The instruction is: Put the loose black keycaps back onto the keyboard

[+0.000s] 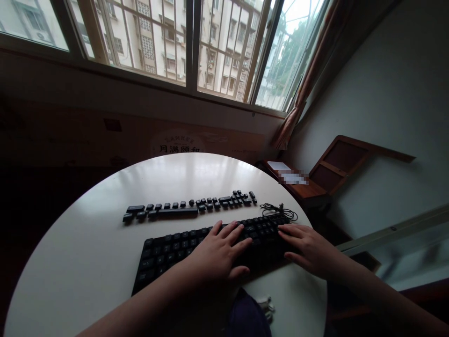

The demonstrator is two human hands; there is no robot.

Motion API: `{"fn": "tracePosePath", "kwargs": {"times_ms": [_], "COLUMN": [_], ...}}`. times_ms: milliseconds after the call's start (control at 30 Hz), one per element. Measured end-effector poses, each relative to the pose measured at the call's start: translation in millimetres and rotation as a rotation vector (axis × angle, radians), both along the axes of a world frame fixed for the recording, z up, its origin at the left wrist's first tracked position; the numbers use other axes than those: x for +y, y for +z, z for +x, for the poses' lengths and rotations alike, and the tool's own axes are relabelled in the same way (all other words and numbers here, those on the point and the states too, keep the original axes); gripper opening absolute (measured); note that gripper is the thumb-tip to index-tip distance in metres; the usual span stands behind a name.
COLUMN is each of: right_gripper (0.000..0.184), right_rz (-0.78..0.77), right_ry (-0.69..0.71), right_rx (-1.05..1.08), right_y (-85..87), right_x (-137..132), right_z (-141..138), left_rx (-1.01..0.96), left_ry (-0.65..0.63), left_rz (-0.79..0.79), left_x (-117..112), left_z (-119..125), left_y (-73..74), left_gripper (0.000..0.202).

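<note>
A black keyboard (pixel 164 252) lies on a round white table (pixel 87 262). My left hand (pixel 219 252) rests flat on its middle keys, fingers stretched out. Over the keyboard's right end lies my right hand (pixel 308 248), fingers also extended and touching the keys. Beyond the keyboard a row of several loose black keycaps (pixel 189 206) is laid out on the table. The keyboard's coiled black cable (pixel 278 210) sits at the row's right end.
A dark purple object (pixel 247 316) and a small white thing (pixel 266 306) lie at the table's near edge. Behind the table run a dark wall with a sign and barred windows (pixel 168 42). A wooden chair (pixel 329 173) stands at the right by the white wall.
</note>
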State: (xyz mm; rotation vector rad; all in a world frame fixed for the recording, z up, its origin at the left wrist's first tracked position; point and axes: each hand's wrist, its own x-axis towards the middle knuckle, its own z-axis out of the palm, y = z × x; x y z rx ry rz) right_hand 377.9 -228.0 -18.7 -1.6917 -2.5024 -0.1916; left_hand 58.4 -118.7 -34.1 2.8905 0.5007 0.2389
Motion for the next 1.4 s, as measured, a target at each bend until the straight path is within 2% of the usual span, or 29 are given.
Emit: {"fn": "tracePosePath", "kwargs": {"times_ms": [67, 167, 233, 333, 467, 567, 633, 833, 967, 1133, 1400], "right_gripper": [0.048, 0.042, 0.037, 0.028, 0.019, 0.018, 0.018, 0.016, 0.014, 0.018, 0.024], "right_rz": [0.033, 0.068, 0.067, 0.037, -0.099, -0.027, 0.007, 0.004, -0.112, -0.221, -0.287], "right_ry": [-0.018, -0.017, -0.003, 0.012, 0.073, 0.090, 0.115, 0.068, 0.065, 0.048, 0.013], "right_rx": [0.026, 0.041, 0.024, -0.009, -0.011, 0.043, 0.084, 0.165, 0.163, 0.178, 0.170], "right_y": [-6.0, -8.4, -3.3, 13.2, 40.6, 55.1, 58.5, 42.7, 29.2, 22.6, 19.5], "right_x": [-6.0, -8.4, -5.3, 5.5, 31.8, 65.0, 94.1, 189.9, 230.7, 246.0, 257.0], "right_z": [2.0, 1.7, -0.9, -7.1, -17.2, -23.7, -27.3, -37.7, -40.0, -37.9, -43.8], "left_rx": [0.000, -0.005, -0.008, -0.016, -0.025, -0.023, -0.013, -0.036, -0.007, 0.032, 0.008], "left_ry": [-0.006, -0.008, -0.008, 0.000, 0.003, -0.001, -0.004, -0.017, -0.030, -0.041, -0.044], "left_rz": [0.003, 0.008, 0.010, 0.013, 0.023, 0.021, 0.002, -0.023, -0.052, -0.125, -0.149], "left_x": [-0.5, -0.8, -0.8, -0.7, -1.4, -2.0, -2.0, -1.2, -3.1, -5.2, -6.2], "left_z": [0.1, 0.1, -0.1, -0.4, -0.1, 0.3, 0.3, -0.7, -3.4, -6.8, -7.9], "left_y": [-0.3, -1.2, -1.6, -2.4, -2.9, -2.0, -1.4, -4.7, 1.6, 13.0, 10.0], "left_gripper": [0.069, 0.069, 0.069, 0.068, 0.068, 0.068, 0.068, 0.070, 0.071, 0.070, 0.071]}}
